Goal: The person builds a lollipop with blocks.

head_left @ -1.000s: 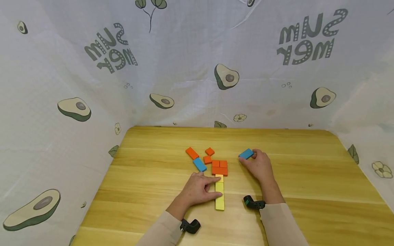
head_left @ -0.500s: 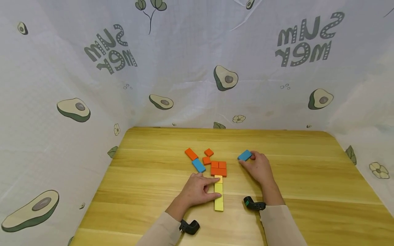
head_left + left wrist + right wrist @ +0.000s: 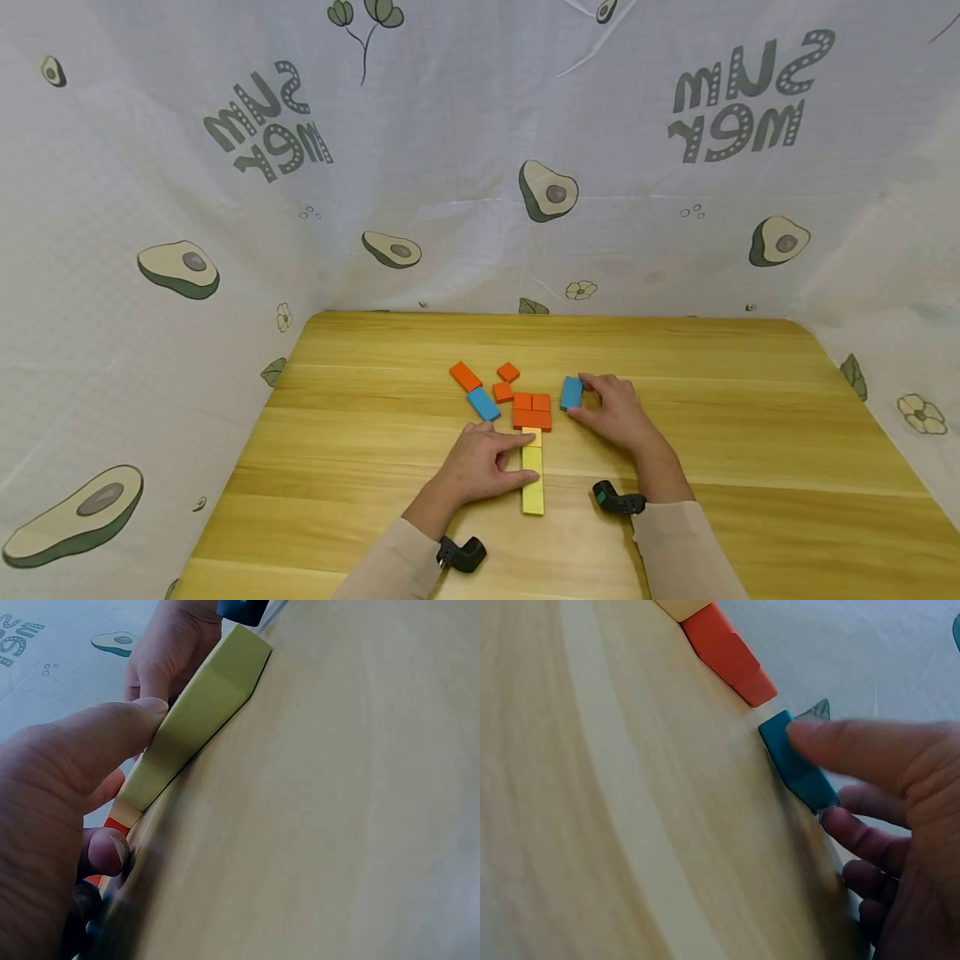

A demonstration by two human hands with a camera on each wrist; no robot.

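Observation:
My right hand [image 3: 618, 415] pinches a flat blue rectangular block [image 3: 572, 393] between thumb and fingertips. In the right wrist view, this blue block [image 3: 795, 761] sits a short gap from an orange block [image 3: 724, 649]. My left hand [image 3: 475, 462] touches a line of yellow blocks with index finger and thumb extended. The fingertip is on the small yellow block [image 3: 537, 432], the thumb on the long yellow block [image 3: 533, 497]. Directly beyond them is a square patch of orange blocks [image 3: 532, 421]. The left wrist view shows the thumb against the long yellow block [image 3: 202, 712].
Left of the orange patch lie a second blue block [image 3: 483, 404] and an orange rectangle [image 3: 466, 377], end to end on a slant. Two small orange squares [image 3: 508, 372] [image 3: 502, 392] lie nearby. A printed cloth [image 3: 465, 167] surrounds the wooden table [image 3: 360, 350].
My right hand has brought the blue block leftward, nearer the orange patch, and turned it from a slant to almost upright in the head view. The left hand has stayed in place.

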